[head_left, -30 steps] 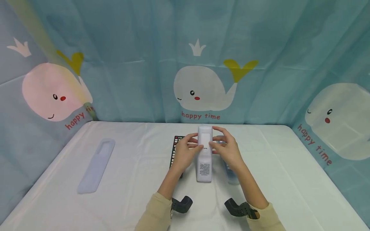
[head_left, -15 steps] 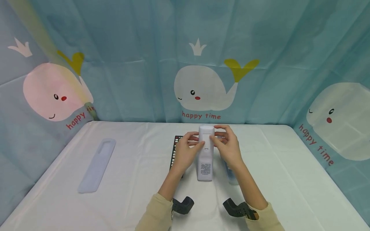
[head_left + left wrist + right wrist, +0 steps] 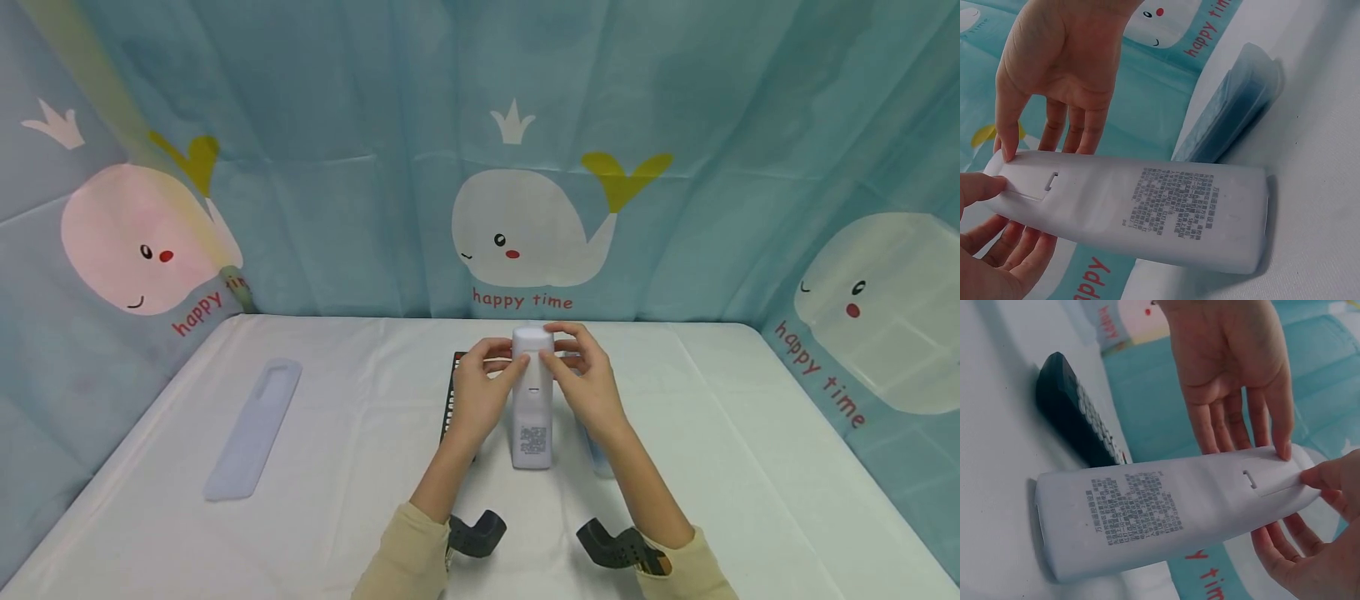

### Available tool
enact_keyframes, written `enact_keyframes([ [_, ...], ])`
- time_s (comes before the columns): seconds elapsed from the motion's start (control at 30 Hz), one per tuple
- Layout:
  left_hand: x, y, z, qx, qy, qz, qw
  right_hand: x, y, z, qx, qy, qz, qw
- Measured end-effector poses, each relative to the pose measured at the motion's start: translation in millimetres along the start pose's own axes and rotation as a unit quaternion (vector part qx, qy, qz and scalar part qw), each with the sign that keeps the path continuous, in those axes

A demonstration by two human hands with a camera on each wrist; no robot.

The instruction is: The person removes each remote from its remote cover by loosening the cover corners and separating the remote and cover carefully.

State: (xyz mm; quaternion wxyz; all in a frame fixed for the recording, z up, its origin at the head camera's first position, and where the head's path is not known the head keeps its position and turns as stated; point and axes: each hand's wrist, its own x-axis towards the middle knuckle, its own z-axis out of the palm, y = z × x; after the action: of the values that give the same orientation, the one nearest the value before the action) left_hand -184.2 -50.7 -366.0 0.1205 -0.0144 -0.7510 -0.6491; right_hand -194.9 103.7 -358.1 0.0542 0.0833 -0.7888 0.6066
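Observation:
A white remote control [image 3: 532, 408] is held back side toward me, tilted with its upper end raised and its lower end right at the table. Printed text and a battery cover [image 3: 1025, 178] with a small latch slot show on its back. My left hand [image 3: 480, 396] grips the upper end from the left, thumb on the cover and fingers along the side. From the right, my right hand [image 3: 588, 383] holds the same end, its thumb on the cover too. Both thumb tips lie close together near the top. The remote's front is hidden.
A black remote [image 3: 1079, 412] with pale buttons lies left of the white one, partly behind my left hand. Right of it lies a blue remote in a clear cover [image 3: 1232, 106], partly hidden by my right arm. A translucent pale-blue sleeve [image 3: 251, 433] lies far left on the white tablecloth [image 3: 360, 500].
Both thumbs have moved up the remote's back toward its upper end. The remote itself shifted slightly and stays in both hands. Other things on the table have stayed put.

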Motion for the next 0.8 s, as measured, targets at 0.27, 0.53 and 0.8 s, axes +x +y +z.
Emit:
enact_keyframes([
  [0.27,-0.6,0.0,0.9,-0.003,0.010,0.002,0.9999,-0.2,0.5,2.7,-0.018,0.015,-0.009,1.000],
  [0.53,-2.5,3.3,2.5,-0.021,0.015,0.012,0.9996,-1.6,-1.1,7.2,-0.017,0.038,-0.029,0.999],
  [0.8,-3.7,4.2,5.0,-0.026,0.020,0.024,0.9992,-2.7,-1.5,8.6,-0.012,0.051,-0.054,0.997],
])
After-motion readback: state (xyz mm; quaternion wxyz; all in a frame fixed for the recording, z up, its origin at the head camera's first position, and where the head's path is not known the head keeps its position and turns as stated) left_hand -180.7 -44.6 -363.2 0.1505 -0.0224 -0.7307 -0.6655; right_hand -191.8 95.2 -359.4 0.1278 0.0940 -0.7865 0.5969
